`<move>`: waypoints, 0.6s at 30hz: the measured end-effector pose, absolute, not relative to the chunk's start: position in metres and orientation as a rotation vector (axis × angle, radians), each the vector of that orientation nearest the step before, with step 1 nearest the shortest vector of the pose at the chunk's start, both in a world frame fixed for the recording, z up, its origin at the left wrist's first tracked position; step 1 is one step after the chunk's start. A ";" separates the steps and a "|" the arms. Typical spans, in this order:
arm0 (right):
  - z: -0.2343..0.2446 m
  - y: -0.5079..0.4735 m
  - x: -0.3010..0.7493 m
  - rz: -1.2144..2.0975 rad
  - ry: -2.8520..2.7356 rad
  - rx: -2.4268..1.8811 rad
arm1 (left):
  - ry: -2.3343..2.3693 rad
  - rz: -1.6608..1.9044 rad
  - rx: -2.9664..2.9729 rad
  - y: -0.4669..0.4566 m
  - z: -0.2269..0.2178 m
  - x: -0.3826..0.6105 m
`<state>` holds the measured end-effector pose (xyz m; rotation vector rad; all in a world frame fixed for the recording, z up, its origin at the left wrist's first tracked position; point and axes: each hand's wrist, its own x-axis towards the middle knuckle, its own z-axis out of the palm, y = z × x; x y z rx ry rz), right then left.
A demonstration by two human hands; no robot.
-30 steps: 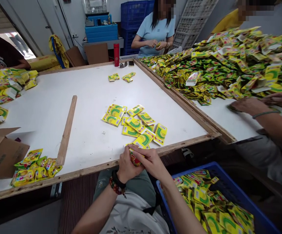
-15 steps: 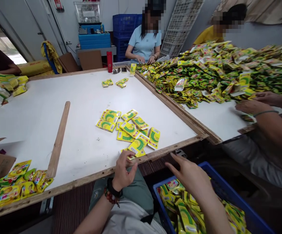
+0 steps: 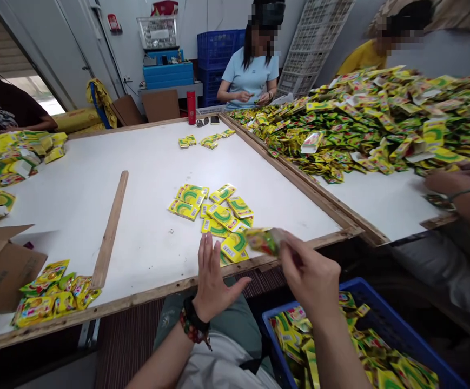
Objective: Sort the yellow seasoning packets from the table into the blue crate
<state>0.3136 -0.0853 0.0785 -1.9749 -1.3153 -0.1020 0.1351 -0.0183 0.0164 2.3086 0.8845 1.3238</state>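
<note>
My left hand (image 3: pixel 214 286) is held over the table's near edge, fingers stretched and thumb apart, with nothing in it. Just beyond its fingertips lies a loose group of flat yellow cartons (image 3: pixel 186 200) with green curved prints and barcodes. Between the fingers of my right hand (image 3: pixel 310 270) is a small yellow, green and red packet (image 3: pixel 260 241), blurred by motion, above the right side of these cartons. Below my right forearm, a blue crate (image 3: pixel 366 294) holds many similar yellow packs (image 3: pixel 311 356).
A wooden strip (image 3: pixel 111 229) crosses the white table (image 3: pixel 149 156); shiny pouches (image 3: pixel 52 297) and a cardboard box (image 3: pixel 7 270) are at left. Packs are heaped (image 3: pixel 372 119) behind a wooden rail (image 3: pixel 299 178). A red flask (image 3: pixel 191 108) stands far off. Several people work around.
My right hand has risen from above the crate toward the table and now holds a packet. My left hand has opened, its fingers straightening. The view has shifted slightly left.
</note>
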 end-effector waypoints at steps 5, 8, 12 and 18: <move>0.083 -0.088 0.273 0.658 -1.152 -1.486 | 0.832 1.137 2.306 -0.018 0.017 0.140; 0.061 -0.075 0.262 0.861 -0.955 -1.379 | 1.046 1.225 2.243 -0.019 -0.003 0.136; 0.041 -0.066 0.247 0.993 -0.892 -1.307 | 0.908 1.401 2.304 -0.020 -0.023 0.131; 0.040 -0.070 0.235 0.734 -1.258 -1.282 | 0.796 1.287 2.159 -0.015 -0.009 0.132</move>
